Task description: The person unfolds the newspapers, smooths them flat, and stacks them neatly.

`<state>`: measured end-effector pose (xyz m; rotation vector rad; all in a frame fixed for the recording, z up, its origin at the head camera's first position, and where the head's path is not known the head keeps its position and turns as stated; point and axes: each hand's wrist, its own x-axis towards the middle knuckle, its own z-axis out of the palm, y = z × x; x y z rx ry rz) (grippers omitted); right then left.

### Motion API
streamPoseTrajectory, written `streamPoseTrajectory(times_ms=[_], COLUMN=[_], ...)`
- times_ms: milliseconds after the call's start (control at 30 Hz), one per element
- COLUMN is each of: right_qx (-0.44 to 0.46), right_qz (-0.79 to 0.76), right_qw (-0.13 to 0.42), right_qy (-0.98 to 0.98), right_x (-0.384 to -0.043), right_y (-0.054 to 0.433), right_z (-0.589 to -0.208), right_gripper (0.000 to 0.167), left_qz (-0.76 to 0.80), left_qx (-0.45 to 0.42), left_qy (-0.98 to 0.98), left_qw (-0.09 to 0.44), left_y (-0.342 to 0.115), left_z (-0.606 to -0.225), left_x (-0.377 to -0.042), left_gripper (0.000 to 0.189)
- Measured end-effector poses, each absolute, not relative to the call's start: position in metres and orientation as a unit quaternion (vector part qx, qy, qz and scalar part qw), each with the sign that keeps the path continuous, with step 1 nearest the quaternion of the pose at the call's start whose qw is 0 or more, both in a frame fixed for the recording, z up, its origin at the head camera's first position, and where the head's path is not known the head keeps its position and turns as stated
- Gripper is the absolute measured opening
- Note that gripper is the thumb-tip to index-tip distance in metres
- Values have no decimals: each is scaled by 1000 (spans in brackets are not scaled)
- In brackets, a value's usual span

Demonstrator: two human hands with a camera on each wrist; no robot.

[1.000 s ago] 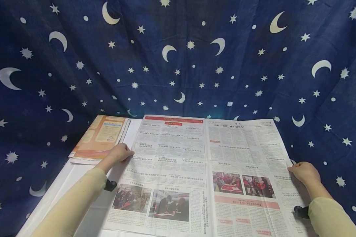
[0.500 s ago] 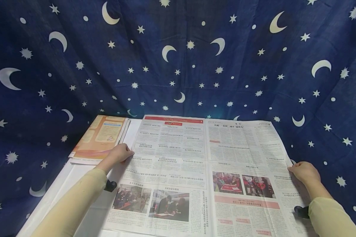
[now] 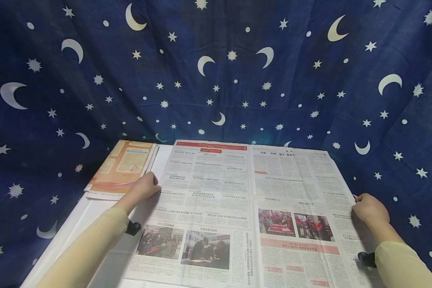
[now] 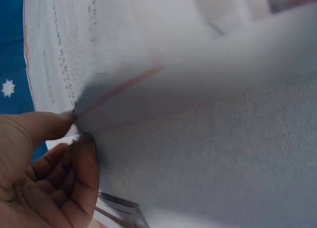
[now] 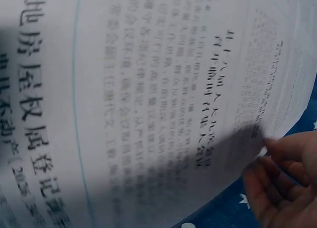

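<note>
A newspaper lies spread wide, its two pages showing and a fold running down the middle. My left hand pinches its left edge; in the left wrist view the thumb and curled fingers grip the sheet, which lifts away from what is under it. At the right edge my right hand pinches the paper between thumb and fingers, as the right wrist view shows. There the sheet curves up close to the camera.
An orange-covered stack of printed papers sits at the back left, beside the newspaper. The white tabletop shows along the left. A dark blue curtain with moons and stars hangs behind and at both sides.
The newspaper's top right corner has dipped slightly. Both hands keep their hold on the edges with almost no movement; the head view has shifted a little.
</note>
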<state>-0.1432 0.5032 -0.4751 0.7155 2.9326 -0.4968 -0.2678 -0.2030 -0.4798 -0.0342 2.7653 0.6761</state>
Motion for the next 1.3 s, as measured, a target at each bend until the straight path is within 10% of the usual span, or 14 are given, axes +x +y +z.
streamPoseTrajectory(times_ms=[467, 1300], right_qx=[82, -179], right_qz=[-158, -328], right_qw=[-48, 35], right_qy=[983, 927], right_x=[-161, -187], right_y=[434, 157], right_z=[-445, -449], right_gripper=[57, 58], left_qz=[242, 222], left_qx=[56, -81], left_qy=[969, 970], left_qw=[-3, 58], left_y=[-243, -347], left_z=[-444, -458], left_x=[-254, -238], left_gripper=[67, 76])
